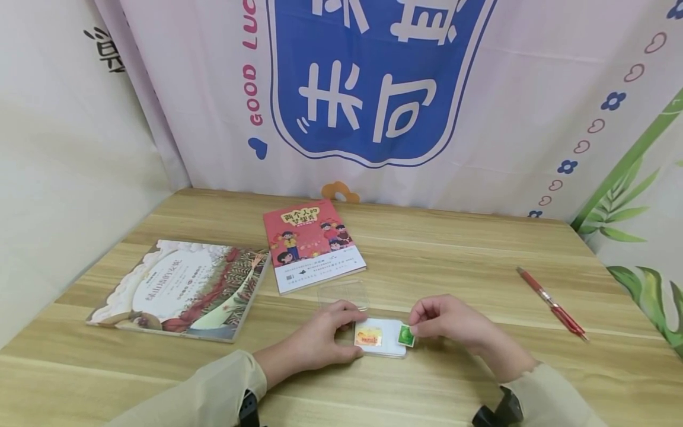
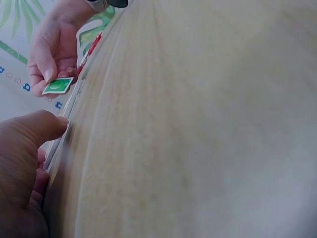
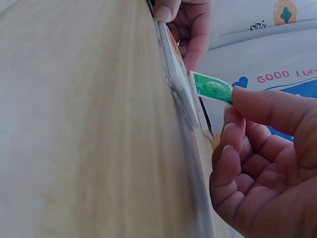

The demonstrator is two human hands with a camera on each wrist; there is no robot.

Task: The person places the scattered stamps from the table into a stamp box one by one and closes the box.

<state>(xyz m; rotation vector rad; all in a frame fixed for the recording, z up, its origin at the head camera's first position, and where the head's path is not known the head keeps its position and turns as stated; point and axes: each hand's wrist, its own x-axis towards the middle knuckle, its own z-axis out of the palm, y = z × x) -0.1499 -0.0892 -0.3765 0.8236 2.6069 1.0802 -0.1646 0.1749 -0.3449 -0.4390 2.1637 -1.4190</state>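
My right hand (image 1: 453, 320) pinches a small green stamp (image 1: 406, 335) with a white border between thumb and forefinger. In the head view the stamp overlaps the right end of a flat white case (image 1: 391, 341) with rounded corners. The right wrist view shows the stamp (image 3: 213, 87) tilted and standing off the case's face (image 3: 179, 82). Steadying the case at its left end, my left hand (image 1: 319, 338) has the thumb at the near edge and fingers at the far edge. A yellow and orange stamp (image 1: 368, 337) lies on the case's left half.
Just behind the case lies a clear plastic lid (image 1: 344, 292). A red and white book (image 1: 315, 243) lies farther back, and a larger picture book (image 1: 181, 290) is at the left. On the right of the wooden table (image 1: 448, 249) is a red pen (image 1: 552, 303). A printed curtain (image 1: 507, 118) hangs behind.
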